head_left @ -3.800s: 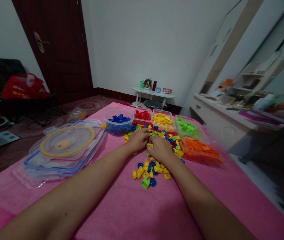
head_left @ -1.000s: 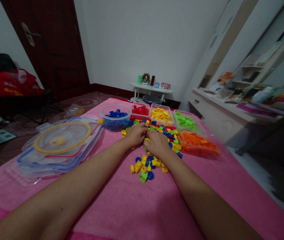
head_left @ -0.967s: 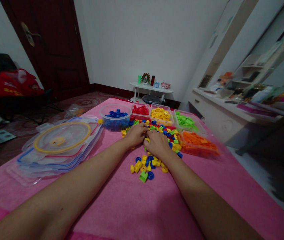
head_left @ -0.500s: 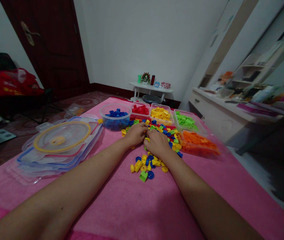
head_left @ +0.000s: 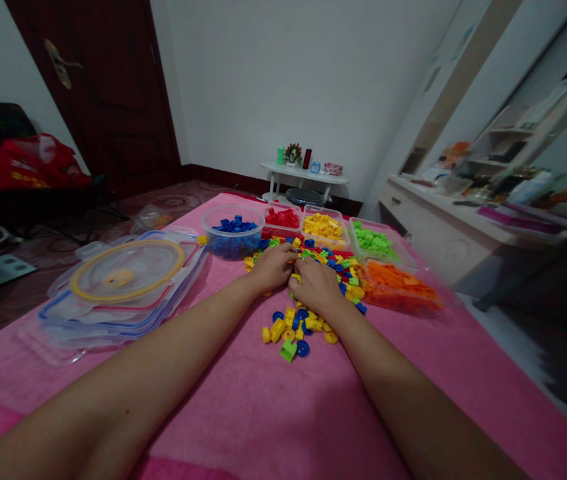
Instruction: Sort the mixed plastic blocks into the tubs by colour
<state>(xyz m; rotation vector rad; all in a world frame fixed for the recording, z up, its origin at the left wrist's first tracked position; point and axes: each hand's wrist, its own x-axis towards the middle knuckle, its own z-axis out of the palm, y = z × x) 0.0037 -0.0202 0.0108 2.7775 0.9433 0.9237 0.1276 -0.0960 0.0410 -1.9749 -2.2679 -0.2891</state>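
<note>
My left hand point(head_left: 276, 265) and my right hand point(head_left: 314, 283) rest close together on a pile of mixed plastic building blocks point(head_left: 353, 280). The fingers of both are curled down into the pile, and their tips are mostly hidden, so whatever they hold cannot be made out. Nearer to me lies a smaller group of yellow and blue pieces point(head_left: 290, 323), some of them wheels, with one green block point(head_left: 288, 351) at its front. Behind the pile stand clear tubs of sorted blocks: blue point(head_left: 232, 243), red point(head_left: 283, 230), yellow point(head_left: 324, 230) and green point(head_left: 378, 243).
An orange-filled tub point(head_left: 403, 293) stands to the right of the pile. Stacked clear lids point(head_left: 128, 273) lie at the left on the pink tablecloth point(head_left: 243, 407). Beyond are a small white table point(head_left: 303, 175) and a cluttered white counter point(head_left: 463, 207).
The view has shifted slightly, so everything appears a little further right. Both hands stay in the same place on the pile.
</note>
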